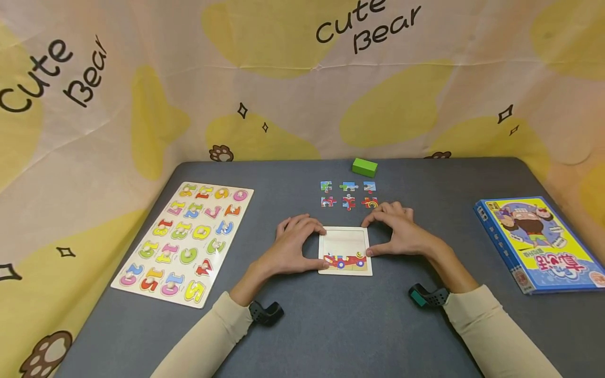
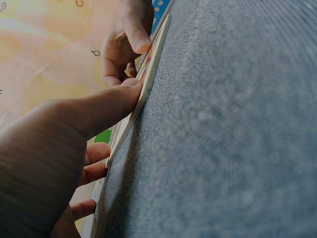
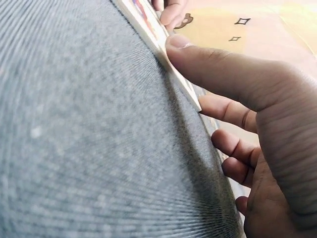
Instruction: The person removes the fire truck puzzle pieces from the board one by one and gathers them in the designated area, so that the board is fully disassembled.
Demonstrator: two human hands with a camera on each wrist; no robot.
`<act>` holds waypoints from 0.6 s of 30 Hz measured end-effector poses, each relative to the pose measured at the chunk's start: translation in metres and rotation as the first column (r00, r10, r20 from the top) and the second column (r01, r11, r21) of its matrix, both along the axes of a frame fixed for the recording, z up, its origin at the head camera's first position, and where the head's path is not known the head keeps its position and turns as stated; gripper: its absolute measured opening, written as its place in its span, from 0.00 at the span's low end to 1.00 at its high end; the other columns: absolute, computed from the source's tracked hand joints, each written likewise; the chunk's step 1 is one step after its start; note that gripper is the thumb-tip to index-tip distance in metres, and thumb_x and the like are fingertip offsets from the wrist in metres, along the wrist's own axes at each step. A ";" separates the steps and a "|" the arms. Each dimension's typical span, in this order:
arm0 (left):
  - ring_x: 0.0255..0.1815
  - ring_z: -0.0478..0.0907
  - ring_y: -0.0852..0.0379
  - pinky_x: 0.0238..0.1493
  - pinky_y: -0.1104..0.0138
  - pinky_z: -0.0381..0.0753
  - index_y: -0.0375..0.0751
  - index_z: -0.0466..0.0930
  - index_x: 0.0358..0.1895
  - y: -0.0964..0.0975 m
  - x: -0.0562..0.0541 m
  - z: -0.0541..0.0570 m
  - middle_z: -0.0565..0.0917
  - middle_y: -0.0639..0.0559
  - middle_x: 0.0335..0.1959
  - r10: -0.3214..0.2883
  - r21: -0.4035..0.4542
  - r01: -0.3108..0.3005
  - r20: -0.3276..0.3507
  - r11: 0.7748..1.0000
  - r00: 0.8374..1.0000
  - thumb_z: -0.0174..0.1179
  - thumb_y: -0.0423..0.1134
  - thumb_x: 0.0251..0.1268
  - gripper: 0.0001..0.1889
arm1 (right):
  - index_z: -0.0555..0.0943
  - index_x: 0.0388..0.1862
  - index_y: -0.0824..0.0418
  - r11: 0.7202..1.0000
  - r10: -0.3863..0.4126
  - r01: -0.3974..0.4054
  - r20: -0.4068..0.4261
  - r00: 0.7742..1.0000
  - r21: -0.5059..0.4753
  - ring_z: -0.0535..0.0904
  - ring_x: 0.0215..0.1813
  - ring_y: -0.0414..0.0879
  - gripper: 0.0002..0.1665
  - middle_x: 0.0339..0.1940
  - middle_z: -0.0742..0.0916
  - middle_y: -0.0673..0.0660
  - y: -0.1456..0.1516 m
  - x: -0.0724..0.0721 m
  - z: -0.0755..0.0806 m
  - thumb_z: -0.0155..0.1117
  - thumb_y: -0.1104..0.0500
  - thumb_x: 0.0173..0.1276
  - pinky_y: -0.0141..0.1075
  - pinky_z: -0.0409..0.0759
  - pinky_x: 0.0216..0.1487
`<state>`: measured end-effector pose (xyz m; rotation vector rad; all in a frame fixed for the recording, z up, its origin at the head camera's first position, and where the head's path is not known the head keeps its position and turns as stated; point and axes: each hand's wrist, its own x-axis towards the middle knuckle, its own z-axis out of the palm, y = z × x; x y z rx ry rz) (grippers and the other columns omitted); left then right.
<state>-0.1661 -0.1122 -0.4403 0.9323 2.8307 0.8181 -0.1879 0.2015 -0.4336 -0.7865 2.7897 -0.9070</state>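
Observation:
A small square wooden puzzle tray [image 1: 344,240] lies on the dark table between both hands. Along its lower part runs a red race car picture [image 1: 348,261]; the upper part is bare wood. My left hand [image 1: 295,247] grips the tray's left side, thumb at the lower left and fingers at the far left corner. On the opposite side my right hand [image 1: 399,233] holds the edge, its thumb against the right rim and index finger at the far corner. In the left wrist view the tray [image 2: 157,47] appears nearly edge-on.
Several small jigsaw pieces [image 1: 348,186] sit in two rows beyond the tray, with a green block [image 1: 364,168] behind them. At left lies a large board [image 1: 218,261] of colourful knobbed characters. A blue and yellow box [image 1: 539,247] rests at right. Patterned cloth [image 1: 283,94] hangs behind the table.

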 end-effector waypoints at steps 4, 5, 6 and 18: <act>0.81 0.57 0.46 0.75 0.40 0.47 0.56 0.77 0.62 -0.001 0.000 0.000 0.75 0.56 0.68 -0.004 -0.011 0.004 0.003 1.000 1.000 0.74 0.65 0.50 0.36 | 0.84 0.53 0.44 1.000 0.008 -0.008 -0.006 1.000 -0.022 0.63 0.59 0.51 0.33 0.54 0.80 0.52 -0.003 0.001 0.001 0.84 0.40 0.48 0.48 0.51 0.50; 0.81 0.56 0.46 0.75 0.40 0.47 0.56 0.76 0.63 -0.001 0.000 0.001 0.74 0.57 0.68 -0.005 -0.016 0.005 0.006 1.000 1.000 0.73 0.65 0.50 0.37 | 0.84 0.53 0.43 0.999 0.013 -0.013 -0.012 1.000 -0.030 0.64 0.59 0.50 0.32 0.54 0.80 0.51 -0.004 0.001 0.001 0.84 0.41 0.49 0.48 0.51 0.50; 0.81 0.56 0.46 0.75 0.40 0.47 0.56 0.76 0.64 -0.001 -0.001 0.001 0.74 0.56 0.68 -0.010 -0.016 0.010 0.007 1.000 1.000 0.73 0.65 0.50 0.37 | 0.84 0.53 0.43 0.999 0.019 -0.019 -0.018 1.000 -0.035 0.64 0.58 0.50 0.31 0.53 0.80 0.51 -0.006 0.002 0.001 0.83 0.41 0.50 0.48 0.51 0.50; 0.82 0.55 0.46 0.75 0.41 0.47 0.53 0.72 0.72 -0.009 -0.005 0.003 0.72 0.55 0.72 -0.077 -0.044 0.078 0.022 0.996 0.997 0.72 0.63 0.54 0.42 | 0.90 0.47 0.45 0.976 0.166 -0.184 -0.152 0.974 -0.117 0.67 0.49 0.42 0.18 0.42 0.82 0.47 -0.047 0.020 0.003 0.80 0.51 0.57 0.46 0.53 0.49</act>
